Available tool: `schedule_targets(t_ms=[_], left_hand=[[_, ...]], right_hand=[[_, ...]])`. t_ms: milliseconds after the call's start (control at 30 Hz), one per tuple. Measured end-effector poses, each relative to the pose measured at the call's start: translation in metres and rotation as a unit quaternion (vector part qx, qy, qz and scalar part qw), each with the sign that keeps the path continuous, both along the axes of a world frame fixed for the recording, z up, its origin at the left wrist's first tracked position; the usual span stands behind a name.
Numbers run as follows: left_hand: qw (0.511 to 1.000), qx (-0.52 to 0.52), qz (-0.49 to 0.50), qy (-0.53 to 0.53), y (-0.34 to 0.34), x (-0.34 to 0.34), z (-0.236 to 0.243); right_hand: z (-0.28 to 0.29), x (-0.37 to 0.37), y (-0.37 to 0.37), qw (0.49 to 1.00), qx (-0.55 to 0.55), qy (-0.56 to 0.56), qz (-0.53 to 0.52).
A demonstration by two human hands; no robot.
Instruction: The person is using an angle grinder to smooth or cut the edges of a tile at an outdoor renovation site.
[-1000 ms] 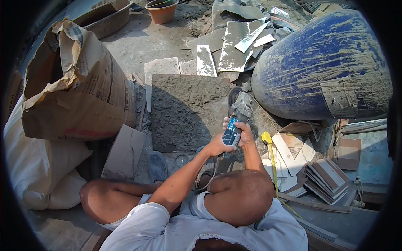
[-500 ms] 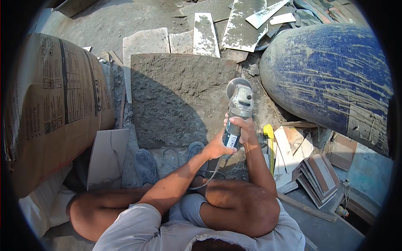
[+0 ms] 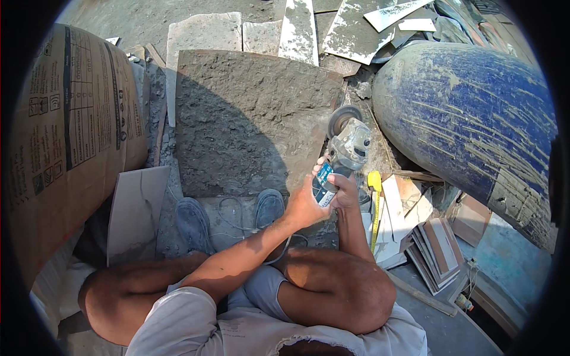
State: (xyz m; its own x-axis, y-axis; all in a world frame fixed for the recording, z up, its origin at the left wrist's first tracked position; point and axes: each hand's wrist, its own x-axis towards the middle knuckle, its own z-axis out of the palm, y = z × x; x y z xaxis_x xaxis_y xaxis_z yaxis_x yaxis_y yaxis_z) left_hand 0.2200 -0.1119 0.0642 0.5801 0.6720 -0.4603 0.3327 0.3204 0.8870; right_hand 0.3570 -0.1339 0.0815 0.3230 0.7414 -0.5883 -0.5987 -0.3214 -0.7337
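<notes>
Both my hands hold an angle grinder [image 3: 350, 146], its round disc [image 3: 343, 120] pointing away from me at the far end. My left hand [image 3: 304, 203] wraps the grip from the left, near the cable end. On the other side my right hand [image 3: 345, 192] closes round the body, thumb across it. The disc hangs by the right edge of a rough, cement-covered slab [image 3: 249, 107] that lies flat before my feet. Whether the disc touches anything, or is spinning, I cannot tell. A pale cable [image 3: 233, 221] loops between my shoes.
A large brown paper sack [image 3: 83, 113] stands left, a tile piece [image 3: 136, 216] leaning near it. At right lies a scraped blue barrel [image 3: 457, 118]. A yellow tape measure [image 3: 374, 181] is extended beside stacked tile pieces [image 3: 436, 252]. Broken tiles [image 3: 356, 32] lie at the back.
The grinder has turned, its head tilting to the right and slightly nearer, and my hands have shifted with it. The view has moved a little, so the slab sits higher.
</notes>
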Motion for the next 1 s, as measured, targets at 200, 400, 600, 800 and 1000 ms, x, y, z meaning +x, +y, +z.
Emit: schedule_targets(t_ms=[200, 400, 600, 800, 1000], left_hand=[[0.991, 0.107, 0.019, 0.082, -0.012, 0.004, 0.034], [0.986, 0.132, -0.017, 0.097, -0.019, 0.004, 0.05], [0.981, 0.178, 0.004, 0.079, -0.03, 0.004, 0.053], [0.989, 0.126, -0.015, 0.081, -0.03, 0.006, 0.051], [0.997, -0.061, -0.031, 0.047, -0.002, 0.002, 0.025]], right_hand=[[0.001, 0.002, -0.016, 0.976, 0.152, 0.153, -0.035], [0.003, 0.003, -0.027, 0.97, 0.171, 0.161, -0.06], [0.012, 0.001, -0.028, 0.953, 0.227, 0.19, -0.072], [0.015, 0.001, -0.03, 0.965, 0.197, 0.159, -0.067], [0.008, 0.003, -0.006, 0.999, 0.049, -0.005, -0.005]])
